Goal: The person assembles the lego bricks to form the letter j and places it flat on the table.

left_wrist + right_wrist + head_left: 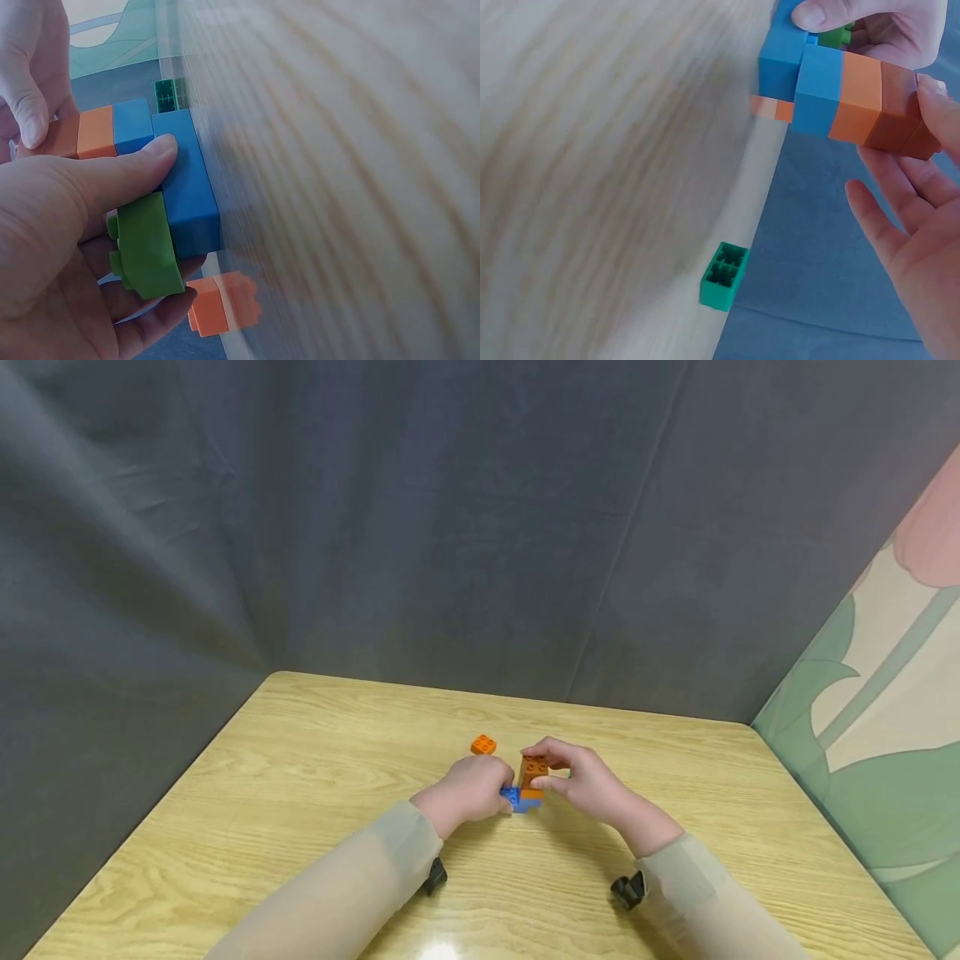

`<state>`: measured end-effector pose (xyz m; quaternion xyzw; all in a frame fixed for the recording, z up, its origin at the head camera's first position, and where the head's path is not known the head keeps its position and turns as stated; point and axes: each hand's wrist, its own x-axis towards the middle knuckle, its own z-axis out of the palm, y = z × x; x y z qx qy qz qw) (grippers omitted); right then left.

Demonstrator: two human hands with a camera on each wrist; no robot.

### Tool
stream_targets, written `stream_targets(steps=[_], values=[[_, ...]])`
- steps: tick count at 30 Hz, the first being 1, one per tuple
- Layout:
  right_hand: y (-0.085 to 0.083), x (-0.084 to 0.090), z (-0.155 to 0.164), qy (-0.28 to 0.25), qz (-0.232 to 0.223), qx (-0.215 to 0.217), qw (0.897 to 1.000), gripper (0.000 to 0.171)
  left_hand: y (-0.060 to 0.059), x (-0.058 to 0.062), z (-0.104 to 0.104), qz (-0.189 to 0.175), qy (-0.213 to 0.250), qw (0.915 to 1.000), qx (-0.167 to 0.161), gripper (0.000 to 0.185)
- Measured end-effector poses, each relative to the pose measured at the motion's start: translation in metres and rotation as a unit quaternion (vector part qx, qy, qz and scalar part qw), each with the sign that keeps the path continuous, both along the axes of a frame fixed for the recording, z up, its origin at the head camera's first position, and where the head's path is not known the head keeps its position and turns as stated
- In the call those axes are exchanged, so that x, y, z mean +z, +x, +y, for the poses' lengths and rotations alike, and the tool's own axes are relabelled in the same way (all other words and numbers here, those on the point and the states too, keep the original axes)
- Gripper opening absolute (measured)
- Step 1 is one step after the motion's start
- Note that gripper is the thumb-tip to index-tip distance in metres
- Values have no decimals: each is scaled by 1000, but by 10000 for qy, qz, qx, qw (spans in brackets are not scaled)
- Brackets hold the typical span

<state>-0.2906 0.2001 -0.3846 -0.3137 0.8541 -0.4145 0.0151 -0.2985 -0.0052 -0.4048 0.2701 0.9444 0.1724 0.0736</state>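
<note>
My left hand (471, 787) pinches a long blue brick (191, 184), thumb along its side. A green brick (146, 244) with a curved side sits on that brick, within the same hand's fingers. My right hand (588, 781) grips the brown top (898, 109) of an upright stack between thumb and fingers. Below the brown is an orange brick (856, 97), then a smaller blue brick (816, 90) at the bottom. This stack stands at one end of the long blue brick; whether it is fully pressed down I cannot tell.
A loose orange brick (483, 744) lies on the wooden table (337, 727) beyond my left hand. A dark green brick (724, 276) lies on its side near my right hand. Behind the table hangs a grey curtain (465, 527); a flower-patterned wall (900, 693) borders the right.
</note>
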Motion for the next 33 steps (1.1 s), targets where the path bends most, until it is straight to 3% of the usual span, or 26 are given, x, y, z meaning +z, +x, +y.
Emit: stream_targets(steps=[11, 23, 33], values=[[-1, 0, -3, 48, 57, 183, 9998, 35, 3, -1, 0, -27, 108, 9999, -2, 21], [0, -4, 2, -153, -230, -145, 9995, 36, 0, -4, 0, 72, 68, 9999, -16, 18], [-1, -6, 3, -249, -284, -75, 9993, 34, 0, -3, -1, 80, 47, 9999, -49, 18]])
